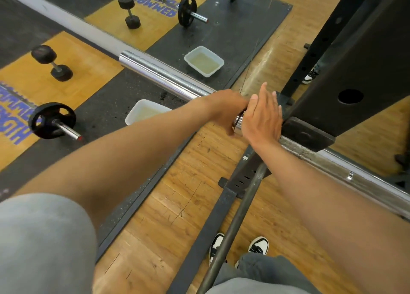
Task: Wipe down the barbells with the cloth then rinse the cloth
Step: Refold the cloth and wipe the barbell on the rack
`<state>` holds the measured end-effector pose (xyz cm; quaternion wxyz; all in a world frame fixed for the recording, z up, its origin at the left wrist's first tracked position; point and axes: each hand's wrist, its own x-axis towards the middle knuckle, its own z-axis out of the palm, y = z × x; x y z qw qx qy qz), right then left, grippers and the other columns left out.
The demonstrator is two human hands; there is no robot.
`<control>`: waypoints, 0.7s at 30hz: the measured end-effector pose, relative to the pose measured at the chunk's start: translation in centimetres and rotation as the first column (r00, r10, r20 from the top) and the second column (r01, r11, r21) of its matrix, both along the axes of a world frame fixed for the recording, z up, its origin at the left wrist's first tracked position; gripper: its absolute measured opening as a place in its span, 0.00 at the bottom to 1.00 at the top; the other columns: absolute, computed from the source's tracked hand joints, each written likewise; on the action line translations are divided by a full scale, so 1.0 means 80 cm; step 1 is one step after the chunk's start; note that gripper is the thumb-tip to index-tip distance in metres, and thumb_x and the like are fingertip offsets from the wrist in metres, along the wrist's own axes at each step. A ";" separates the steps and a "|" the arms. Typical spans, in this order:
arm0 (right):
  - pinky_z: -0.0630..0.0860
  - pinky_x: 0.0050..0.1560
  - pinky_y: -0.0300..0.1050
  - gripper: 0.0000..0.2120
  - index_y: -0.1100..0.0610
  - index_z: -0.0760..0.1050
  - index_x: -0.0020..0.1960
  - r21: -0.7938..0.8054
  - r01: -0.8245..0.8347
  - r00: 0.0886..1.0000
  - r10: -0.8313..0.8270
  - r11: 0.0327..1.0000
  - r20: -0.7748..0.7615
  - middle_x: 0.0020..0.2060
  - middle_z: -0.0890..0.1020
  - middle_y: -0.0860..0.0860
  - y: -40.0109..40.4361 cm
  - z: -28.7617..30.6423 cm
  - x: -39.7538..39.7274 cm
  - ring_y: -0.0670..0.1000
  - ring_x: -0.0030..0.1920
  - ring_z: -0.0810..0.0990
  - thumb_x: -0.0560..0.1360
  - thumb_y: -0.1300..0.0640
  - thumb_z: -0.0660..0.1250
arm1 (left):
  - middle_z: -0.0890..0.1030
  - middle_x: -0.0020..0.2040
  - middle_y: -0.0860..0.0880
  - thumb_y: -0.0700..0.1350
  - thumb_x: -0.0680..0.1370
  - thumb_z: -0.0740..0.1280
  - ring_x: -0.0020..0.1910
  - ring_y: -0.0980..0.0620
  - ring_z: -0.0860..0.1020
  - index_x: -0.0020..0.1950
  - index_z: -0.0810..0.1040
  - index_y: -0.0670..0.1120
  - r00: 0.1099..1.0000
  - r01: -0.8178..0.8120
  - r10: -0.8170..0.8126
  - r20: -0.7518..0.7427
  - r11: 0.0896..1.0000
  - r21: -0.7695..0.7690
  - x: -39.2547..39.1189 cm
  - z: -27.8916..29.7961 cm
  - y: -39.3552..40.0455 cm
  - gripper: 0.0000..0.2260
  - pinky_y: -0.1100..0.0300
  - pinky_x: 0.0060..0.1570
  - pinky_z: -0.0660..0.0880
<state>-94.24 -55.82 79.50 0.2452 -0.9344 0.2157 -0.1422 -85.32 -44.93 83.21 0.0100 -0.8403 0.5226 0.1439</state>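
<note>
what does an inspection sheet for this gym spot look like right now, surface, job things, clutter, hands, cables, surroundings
surface: wood floor with a black rubber mat.
job's things: chrome barbell on the black rack; white tub of cloudy water on the mat; no cloth seen.
clutter: dumbbell and a small plated bar on the floor.
grippers: left hand curled around the barbell by the collar; right hand flat, fingers straight, against the bar beside it.
cables: thin dark line near the mirror, unclear what it is.
surroundings: wall mirror reflecting the tub, weights and bar; person's shoes below.
</note>
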 end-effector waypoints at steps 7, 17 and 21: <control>0.51 0.80 0.58 0.28 0.56 0.51 0.84 0.004 -0.021 1.000 0.021 1.000 -0.003 0.81 0.61 0.54 0.001 0.001 -0.001 0.55 0.82 0.53 0.87 0.46 0.42 | 0.82 0.51 0.51 0.60 0.62 0.83 0.47 0.49 0.78 0.57 0.74 0.53 0.972 -0.228 0.232 -0.023 0.966 0.122 0.061 0.022 0.075 0.30 0.51 0.51 0.77; 0.57 0.79 0.59 0.28 0.57 0.54 0.83 -0.022 -0.040 0.999 0.040 0.999 -0.015 0.80 0.64 0.55 0.001 0.000 -0.002 0.56 0.81 0.58 0.87 0.46 0.43 | 0.82 0.53 0.50 0.51 0.66 0.83 0.48 0.49 0.79 0.60 0.74 0.50 0.978 -0.204 0.207 -0.028 0.977 0.068 0.052 0.010 0.063 0.28 0.53 0.50 0.77; 0.62 0.76 0.61 0.30 0.56 0.58 0.82 -0.052 -0.031 0.999 0.032 0.998 0.013 0.78 0.68 0.55 0.001 -0.004 -0.002 0.57 0.80 0.62 0.85 0.44 0.39 | 0.81 0.52 0.52 0.51 0.65 0.84 0.47 0.51 0.76 0.59 0.75 0.51 0.968 -0.250 0.251 0.005 0.963 0.098 0.054 0.013 0.067 0.28 0.56 0.49 0.72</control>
